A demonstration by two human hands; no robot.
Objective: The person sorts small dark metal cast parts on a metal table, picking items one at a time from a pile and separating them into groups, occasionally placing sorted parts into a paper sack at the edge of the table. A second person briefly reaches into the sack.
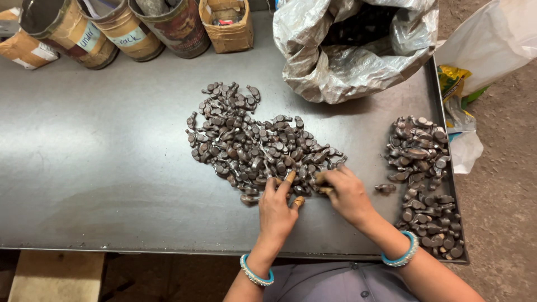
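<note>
Grey metal table: large heap of small dark metal parts at centre; second heap at 3 o'clock; crumpled plastic bag at 1 o'clock; labelled tins at 11 o'clock.

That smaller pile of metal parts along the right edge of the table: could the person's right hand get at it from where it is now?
Probably yes. The right hand rests at the big pile, and only bare table and one stray part separate it from the smaller pile.

Metal parts under my fingers: dark grey-brown, dull sheen. Table: flat grey steel. Bangles on both my wrists: turquoise, beaded look. Plastic bag: silvery grey, crinkled. Tins at back: tan and rust, pale labels. My shirt: muted lavender-grey.
</note>
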